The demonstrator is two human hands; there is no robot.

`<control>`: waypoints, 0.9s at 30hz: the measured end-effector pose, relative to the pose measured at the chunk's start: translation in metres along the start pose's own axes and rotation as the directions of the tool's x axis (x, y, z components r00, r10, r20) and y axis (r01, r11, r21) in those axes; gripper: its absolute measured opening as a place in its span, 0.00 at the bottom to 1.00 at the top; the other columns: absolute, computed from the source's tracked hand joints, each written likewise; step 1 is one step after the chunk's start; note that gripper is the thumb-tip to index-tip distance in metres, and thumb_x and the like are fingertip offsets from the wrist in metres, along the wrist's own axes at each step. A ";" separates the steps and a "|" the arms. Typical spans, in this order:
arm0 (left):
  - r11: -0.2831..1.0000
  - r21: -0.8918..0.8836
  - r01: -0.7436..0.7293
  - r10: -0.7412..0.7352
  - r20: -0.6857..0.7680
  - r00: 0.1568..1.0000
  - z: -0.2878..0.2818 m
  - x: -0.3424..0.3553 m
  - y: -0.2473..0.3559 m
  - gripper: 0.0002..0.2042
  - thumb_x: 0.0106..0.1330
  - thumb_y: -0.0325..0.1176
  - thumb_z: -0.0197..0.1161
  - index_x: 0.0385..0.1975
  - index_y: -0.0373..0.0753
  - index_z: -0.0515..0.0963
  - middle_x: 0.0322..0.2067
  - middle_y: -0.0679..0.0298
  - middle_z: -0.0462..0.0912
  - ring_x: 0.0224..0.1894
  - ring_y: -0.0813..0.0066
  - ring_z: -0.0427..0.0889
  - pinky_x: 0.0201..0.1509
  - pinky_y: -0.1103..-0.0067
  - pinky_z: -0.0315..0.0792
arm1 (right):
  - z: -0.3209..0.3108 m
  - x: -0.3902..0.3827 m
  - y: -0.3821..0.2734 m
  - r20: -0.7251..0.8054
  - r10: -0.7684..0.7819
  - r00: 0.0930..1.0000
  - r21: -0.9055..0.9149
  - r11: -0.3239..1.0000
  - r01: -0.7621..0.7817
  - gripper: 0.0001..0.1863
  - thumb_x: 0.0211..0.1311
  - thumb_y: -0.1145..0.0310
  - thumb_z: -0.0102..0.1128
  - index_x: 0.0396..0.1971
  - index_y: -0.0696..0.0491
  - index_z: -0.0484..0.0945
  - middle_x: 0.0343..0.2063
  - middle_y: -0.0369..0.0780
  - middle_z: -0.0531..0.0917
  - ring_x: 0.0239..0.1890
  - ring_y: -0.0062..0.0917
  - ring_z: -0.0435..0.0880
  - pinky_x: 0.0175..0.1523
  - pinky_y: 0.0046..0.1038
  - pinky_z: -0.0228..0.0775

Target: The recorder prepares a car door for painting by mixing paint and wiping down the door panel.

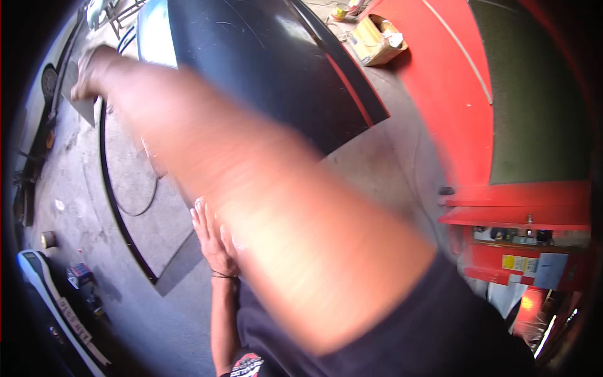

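My right arm, blurred by motion, reaches across the view from the lower right to the upper left. At its end my right hand is closed at the edge of a thin grey flat sheet, which hangs below the fingers; what it is made of cannot be told. My left hand is raised beside that forearm, holding nothing, fingers stretched and a whitish residue on the tips. Just beyond the arm lies a large dark glossy car panel with a red stripe; my forearm hides part of it.
A cardboard box stands past the panel. On the right are a red surface with a dark green top and a red tool cabinet. A long black curved strip lies on the concrete floor at left. Part of a car shows lower left.
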State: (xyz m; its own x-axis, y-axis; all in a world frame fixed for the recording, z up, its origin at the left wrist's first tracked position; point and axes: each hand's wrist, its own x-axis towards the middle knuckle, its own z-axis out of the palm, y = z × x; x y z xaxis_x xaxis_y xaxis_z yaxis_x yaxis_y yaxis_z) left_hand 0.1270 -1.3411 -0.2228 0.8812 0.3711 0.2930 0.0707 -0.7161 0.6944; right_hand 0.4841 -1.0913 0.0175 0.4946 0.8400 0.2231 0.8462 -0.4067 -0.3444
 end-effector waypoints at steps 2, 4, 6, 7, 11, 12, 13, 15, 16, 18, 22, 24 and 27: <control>1.000 -0.015 -0.020 0.021 0.083 0.996 0.015 0.009 0.003 0.34 0.90 0.40 0.55 0.91 0.33 0.65 0.90 0.39 0.65 0.95 0.35 0.55 0.97 0.45 0.49 | 0.019 -0.003 -0.050 -0.342 0.427 0.837 0.057 0.899 -0.435 0.31 0.64 0.49 0.82 0.60 0.55 0.95 0.51 0.49 0.98 0.54 0.42 0.98 0.58 0.44 0.92; 0.995 0.023 0.092 -0.094 0.075 0.993 -0.001 -0.005 -0.017 0.37 0.92 0.47 0.50 0.93 0.32 0.61 0.93 0.38 0.58 0.96 0.34 0.49 0.98 0.42 0.42 | 0.004 -0.041 -0.043 0.258 0.161 0.953 0.220 0.950 -0.220 0.19 0.69 0.59 0.73 0.52 0.55 0.96 0.54 0.54 0.97 0.59 0.39 0.99 0.64 0.42 0.92; 0.993 0.070 0.092 -0.098 0.085 0.992 -0.021 0.008 -0.009 0.39 0.92 0.52 0.50 0.93 0.33 0.61 0.93 0.39 0.57 0.97 0.32 0.47 0.98 0.42 0.41 | 0.036 -0.090 -0.043 0.043 0.104 0.994 0.440 0.891 -0.112 0.23 0.70 0.53 0.73 0.46 0.61 0.93 0.40 0.55 0.97 0.44 0.45 1.00 0.53 0.45 0.92; 0.988 0.088 0.124 -0.129 0.054 0.990 -0.025 0.012 -0.010 0.40 0.92 0.56 0.50 0.93 0.33 0.61 0.93 0.40 0.57 0.97 0.32 0.46 0.98 0.42 0.41 | 0.036 -0.121 -0.038 0.125 0.080 0.989 0.585 0.799 -0.138 0.26 0.72 0.50 0.74 0.48 0.63 0.92 0.40 0.56 0.97 0.43 0.46 1.00 0.53 0.46 0.91; 0.978 0.087 0.192 -0.209 0.271 0.940 -0.006 0.089 -0.060 0.41 0.92 0.61 0.48 0.93 0.36 0.61 0.93 0.39 0.56 0.96 0.32 0.45 0.98 0.42 0.41 | 0.039 -0.239 0.064 0.157 0.265 0.951 0.721 0.628 -0.294 0.27 0.77 0.53 0.82 0.59 0.63 0.93 0.47 0.49 0.99 0.49 0.27 0.98 0.59 0.34 0.89; 0.982 0.188 0.007 -0.043 0.188 0.981 0.003 0.117 -0.085 0.40 0.92 0.61 0.48 0.93 0.39 0.62 0.93 0.41 0.57 0.96 0.32 0.47 0.98 0.41 0.41 | 0.033 -0.262 0.089 0.203 0.325 0.924 0.693 0.619 -0.370 0.24 0.77 0.60 0.82 0.59 0.65 0.92 0.49 0.46 0.99 0.50 0.24 0.97 0.60 0.34 0.89; 0.992 0.125 0.001 -0.021 0.160 0.987 0.008 0.169 -0.105 0.39 0.93 0.61 0.48 0.93 0.40 0.63 0.93 0.42 0.58 0.96 0.33 0.47 0.97 0.41 0.41 | 0.028 -0.271 0.112 0.173 0.403 0.899 0.744 0.544 -0.388 0.22 0.77 0.60 0.82 0.56 0.64 0.93 0.45 0.45 0.99 0.46 0.24 0.97 0.57 0.35 0.89; 0.995 0.095 -0.001 -0.010 0.111 0.994 -0.006 0.276 -0.137 0.38 0.93 0.60 0.47 0.93 0.41 0.64 0.93 0.44 0.59 0.96 0.35 0.48 0.97 0.40 0.41 | -0.010 -0.266 0.136 0.202 0.525 0.827 0.776 0.429 -0.462 0.19 0.77 0.61 0.82 0.53 0.63 0.93 0.44 0.42 0.99 0.45 0.22 0.96 0.56 0.34 0.89; 0.992 0.125 -0.008 -0.003 0.091 0.996 -0.012 0.324 -0.161 0.38 0.94 0.60 0.46 0.93 0.42 0.64 0.93 0.46 0.60 0.96 0.36 0.49 0.97 0.40 0.42 | -0.026 -0.264 0.146 0.244 0.572 0.783 0.756 0.394 -0.523 0.18 0.78 0.62 0.82 0.54 0.63 0.93 0.47 0.40 0.99 0.47 0.21 0.95 0.57 0.33 0.88; 0.988 0.151 -0.023 0.007 0.104 0.995 -0.005 0.414 -0.206 0.37 0.94 0.60 0.45 0.93 0.44 0.63 0.93 0.48 0.61 0.96 0.37 0.51 0.97 0.40 0.44 | -0.034 -0.287 0.163 0.253 0.727 0.638 0.757 0.262 -0.599 0.18 0.79 0.64 0.81 0.57 0.62 0.93 0.50 0.39 0.97 0.50 0.22 0.93 0.60 0.32 0.86; 0.965 0.228 -0.132 0.104 0.134 0.986 0.026 0.611 -0.294 0.34 0.97 0.57 0.38 0.95 0.50 0.61 0.93 0.53 0.62 0.96 0.39 0.53 0.96 0.38 0.47 | -0.024 -0.356 0.165 0.107 0.946 0.305 0.776 0.112 -0.621 0.25 0.79 0.65 0.80 0.67 0.62 0.86 0.59 0.43 0.93 0.58 0.27 0.91 0.67 0.36 0.83; 0.913 0.339 -0.225 0.193 0.128 0.973 0.042 0.675 -0.348 0.33 0.98 0.57 0.35 0.95 0.54 0.61 0.94 0.58 0.61 0.97 0.43 0.53 0.96 0.37 0.49 | -0.017 -0.390 0.128 0.096 0.994 0.047 0.797 -0.049 -0.601 0.27 0.80 0.64 0.80 0.70 0.62 0.84 0.59 0.44 0.92 0.58 0.31 0.91 0.67 0.37 0.83; 0.893 0.358 -0.272 0.290 0.002 0.957 0.049 0.756 -0.366 0.30 0.97 0.56 0.41 0.92 0.61 0.66 0.92 0.60 0.66 0.95 0.44 0.57 0.96 0.40 0.52 | 0.011 -0.442 0.101 0.100 0.987 -0.124 0.845 -0.150 -0.513 0.27 0.82 0.66 0.77 0.73 0.60 0.80 0.61 0.43 0.91 0.61 0.30 0.91 0.70 0.37 0.82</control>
State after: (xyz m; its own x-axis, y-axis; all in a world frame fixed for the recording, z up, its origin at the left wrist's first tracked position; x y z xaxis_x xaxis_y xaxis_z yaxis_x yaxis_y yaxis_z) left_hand 0.7900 -0.8271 -0.2880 0.8647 0.1459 0.4806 -0.0093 -0.9521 0.3057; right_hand 0.3490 -1.5000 -0.1259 0.7542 -0.4695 -0.4591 -0.5487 -0.0665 -0.8334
